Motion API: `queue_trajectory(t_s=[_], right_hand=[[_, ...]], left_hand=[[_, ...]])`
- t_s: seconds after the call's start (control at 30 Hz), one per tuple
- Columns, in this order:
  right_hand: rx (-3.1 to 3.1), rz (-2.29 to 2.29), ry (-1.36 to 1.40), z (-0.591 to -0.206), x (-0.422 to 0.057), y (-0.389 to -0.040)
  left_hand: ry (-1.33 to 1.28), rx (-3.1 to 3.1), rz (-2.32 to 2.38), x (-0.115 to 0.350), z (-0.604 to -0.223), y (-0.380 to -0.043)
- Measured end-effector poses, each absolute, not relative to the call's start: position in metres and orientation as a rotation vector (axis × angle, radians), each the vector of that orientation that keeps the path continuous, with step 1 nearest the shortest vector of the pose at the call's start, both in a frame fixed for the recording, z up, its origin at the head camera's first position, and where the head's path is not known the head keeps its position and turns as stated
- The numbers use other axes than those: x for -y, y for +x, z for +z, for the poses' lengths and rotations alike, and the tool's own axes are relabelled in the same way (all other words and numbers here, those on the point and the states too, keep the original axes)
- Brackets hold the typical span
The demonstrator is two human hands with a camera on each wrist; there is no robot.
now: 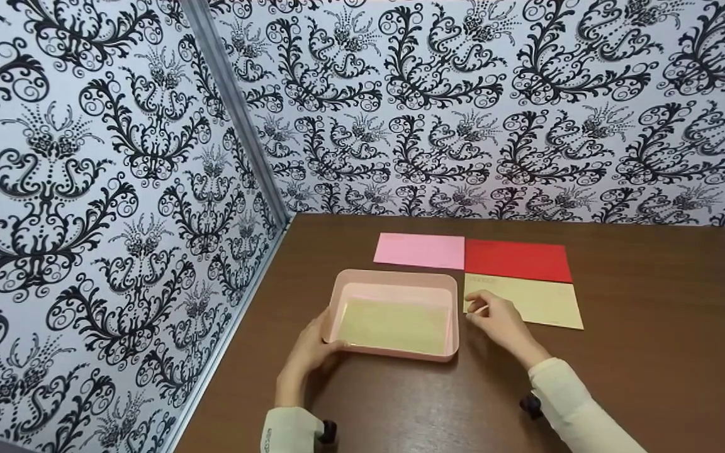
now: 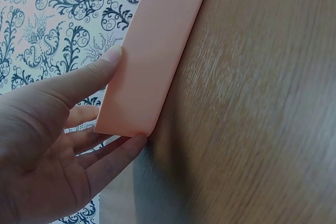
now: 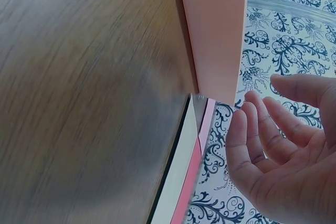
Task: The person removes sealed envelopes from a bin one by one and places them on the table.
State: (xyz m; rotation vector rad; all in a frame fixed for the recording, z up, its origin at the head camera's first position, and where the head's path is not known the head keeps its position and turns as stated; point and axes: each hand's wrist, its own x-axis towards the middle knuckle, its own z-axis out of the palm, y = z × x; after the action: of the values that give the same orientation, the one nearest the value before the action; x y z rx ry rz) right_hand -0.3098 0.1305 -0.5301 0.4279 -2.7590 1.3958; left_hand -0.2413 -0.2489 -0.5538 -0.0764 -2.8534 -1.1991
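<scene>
A shallow pink plastic tray point(image 1: 393, 355) stands on the brown table, with a flat pale yellow sheet point(image 1: 394, 324) lying on its floor. My left hand point(image 1: 311, 345) holds the tray by its near left corner. In the left wrist view the thumb point(image 2: 107, 59) lies at the rim of the long wall, and the fingers bear on the short end wall. Just off the tray's right end is my right hand point(image 1: 498, 318), over the edge of a yellow card point(image 1: 545, 302). Its fingers point(image 3: 239, 135) are loosely bent with nothing between them.
Behind the yellow card lies a red card point(image 1: 517, 259), and a pink card point(image 1: 420, 250) adjoins it on the left, behind the tray. Patterned black and white walls point(image 1: 432, 126) rise at the back and left of the table point(image 1: 652, 352).
</scene>
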Motion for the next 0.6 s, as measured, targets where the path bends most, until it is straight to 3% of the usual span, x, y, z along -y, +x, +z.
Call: queue_trajectory(t_s=[0.6], right_hand=[[2.750, 1.409, 0.454, -0.528, -0.117, -0.311]], left_hand=[[-0.042, 2.853, -1.233, 0.249, -0.557, -0.243]])
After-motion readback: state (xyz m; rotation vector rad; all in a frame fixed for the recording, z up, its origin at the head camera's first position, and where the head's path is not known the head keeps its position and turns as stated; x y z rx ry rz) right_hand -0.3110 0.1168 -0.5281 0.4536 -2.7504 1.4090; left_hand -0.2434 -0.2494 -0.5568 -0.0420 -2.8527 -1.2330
